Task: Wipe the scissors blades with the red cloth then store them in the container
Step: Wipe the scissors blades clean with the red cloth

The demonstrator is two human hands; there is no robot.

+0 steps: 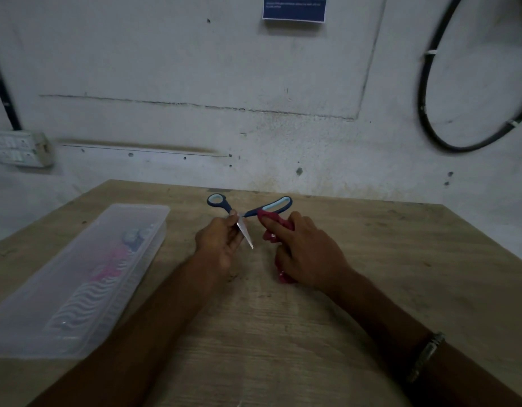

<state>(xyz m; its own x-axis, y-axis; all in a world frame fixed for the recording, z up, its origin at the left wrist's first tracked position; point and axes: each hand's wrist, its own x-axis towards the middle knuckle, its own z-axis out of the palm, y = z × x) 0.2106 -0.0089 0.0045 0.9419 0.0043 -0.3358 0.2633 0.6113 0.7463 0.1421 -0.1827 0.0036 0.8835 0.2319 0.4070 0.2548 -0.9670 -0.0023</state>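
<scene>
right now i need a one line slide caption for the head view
Left hand holds open scissors while right hand wipes one blade with red cloth, lidded container alongside.

Table (371,259): container (78,277) occupies left side; bare wood right and near; wall (254,83) bounds far edge.

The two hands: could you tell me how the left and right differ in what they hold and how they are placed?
The left hand pinches a bare blade of the open scissors, while the right hand grips the red cloth, wrapped round the other blade. The left hand sits nearer the translucent container; the right lies farther from it. The right wrist wears a bracelet; the left wrist shows none. Both work over the wooden table.
</scene>
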